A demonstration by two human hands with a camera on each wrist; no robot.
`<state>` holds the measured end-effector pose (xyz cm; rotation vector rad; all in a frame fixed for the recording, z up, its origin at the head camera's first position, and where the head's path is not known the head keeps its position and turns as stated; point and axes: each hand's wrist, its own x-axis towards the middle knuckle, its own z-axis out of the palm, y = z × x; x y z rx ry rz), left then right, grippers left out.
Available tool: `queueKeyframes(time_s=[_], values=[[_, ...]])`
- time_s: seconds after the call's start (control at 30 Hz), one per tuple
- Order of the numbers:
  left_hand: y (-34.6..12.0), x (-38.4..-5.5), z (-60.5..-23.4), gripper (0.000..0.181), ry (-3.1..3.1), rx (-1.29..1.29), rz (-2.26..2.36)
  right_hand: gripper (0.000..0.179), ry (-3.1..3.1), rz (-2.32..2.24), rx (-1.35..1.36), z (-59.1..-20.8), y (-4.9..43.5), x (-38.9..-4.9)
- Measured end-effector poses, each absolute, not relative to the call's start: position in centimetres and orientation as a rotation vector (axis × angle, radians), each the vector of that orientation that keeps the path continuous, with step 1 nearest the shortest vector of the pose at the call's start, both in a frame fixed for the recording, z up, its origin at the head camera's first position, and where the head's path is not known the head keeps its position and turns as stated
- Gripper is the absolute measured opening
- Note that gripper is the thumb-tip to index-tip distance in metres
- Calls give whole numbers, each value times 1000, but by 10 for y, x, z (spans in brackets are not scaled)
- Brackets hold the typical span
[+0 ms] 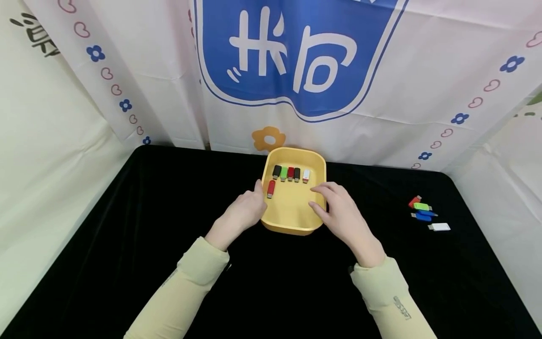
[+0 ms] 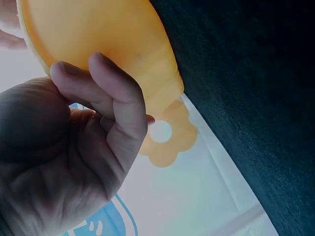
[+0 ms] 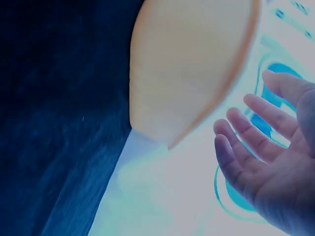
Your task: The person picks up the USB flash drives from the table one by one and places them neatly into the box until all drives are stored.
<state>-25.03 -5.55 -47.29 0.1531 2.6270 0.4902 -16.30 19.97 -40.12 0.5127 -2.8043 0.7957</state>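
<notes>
Left fingers [image 2: 129, 104] curl inward — right fingers [image 3: 273, 116] spread slightly, loosely bent.

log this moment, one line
left hand: at yellow tray, left side | right hand: over its right rim, empty | in tray: six usb sticks

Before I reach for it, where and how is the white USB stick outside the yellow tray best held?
I would pinch the white USB stick by its body, across the long sides, with the right hand coming from above. It seems to lie flat, metal plug pointing left, its body clear of the blue stick, so fingers should fit there.
</notes>
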Motion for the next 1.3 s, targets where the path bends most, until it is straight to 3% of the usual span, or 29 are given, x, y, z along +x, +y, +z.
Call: queueKeyframes(time_s=[0.53, 0.87, 1.1, 1.3], values=[[-62, -247, -472, 82, 2685, 235, 491, 41, -2862, 907, 335, -398, 280, -160], [-63, -244, -469, 83, 2685, 241, 489, 51, -2992, 666, -63, -400, 381, -146], [-62, -246, -476, 82, 2704, 261, 493, 52, -2972, 680, -252, -408, 422, -136], [-61, -248, -481, 82, 2708, 273, 502, 72, -3057, 723, -409, -430, 457, -134]])
